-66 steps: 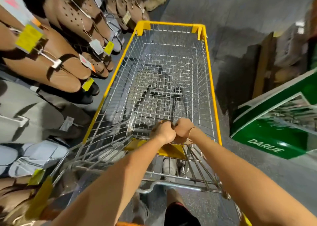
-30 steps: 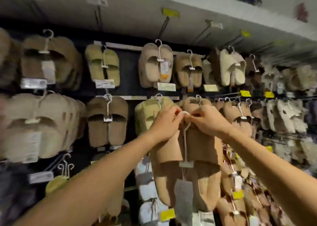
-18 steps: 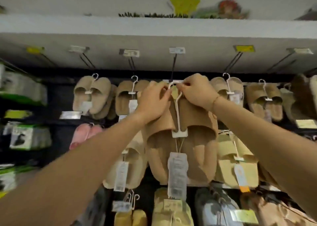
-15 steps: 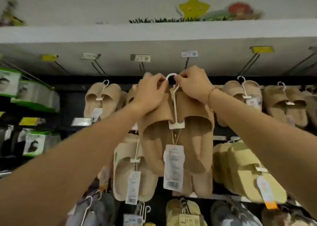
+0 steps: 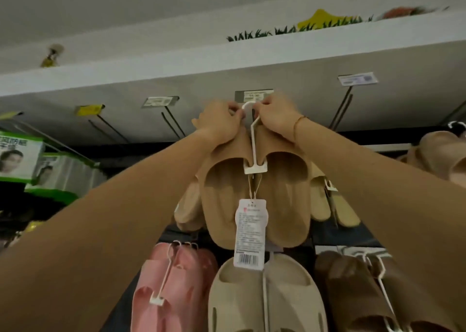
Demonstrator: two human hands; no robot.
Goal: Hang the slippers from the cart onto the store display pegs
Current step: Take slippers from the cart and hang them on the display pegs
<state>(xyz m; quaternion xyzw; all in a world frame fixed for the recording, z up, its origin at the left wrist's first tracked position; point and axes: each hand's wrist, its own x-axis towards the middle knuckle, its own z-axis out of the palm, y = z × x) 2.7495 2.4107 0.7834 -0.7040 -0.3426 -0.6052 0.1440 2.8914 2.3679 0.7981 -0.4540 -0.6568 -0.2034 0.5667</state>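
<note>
Raised higher than half a second ago, tan slippers (image 5: 254,200) now level with the top-row peg; white hook (image 5: 248,107) just under the price label (image 5: 253,95), seemingly at the peg tip, seating not visible. Hanging therefore judged nearly done for this pair. Left to right: boxes (image 5: 20,160) on a side shelf; bare pegs (image 5: 174,124); left hand (image 5: 219,122), fingers closed, pinching the hook's left side and pressing the left slipper's heel; right hand (image 5: 274,117), likewise closed on the hook's right side, bracelet at wrist. Hands close together, hook between. Tag (image 5: 249,233) dangling below. Pink pair (image 5: 174,286) and beige pair (image 5: 267,294) beneath.
</note>
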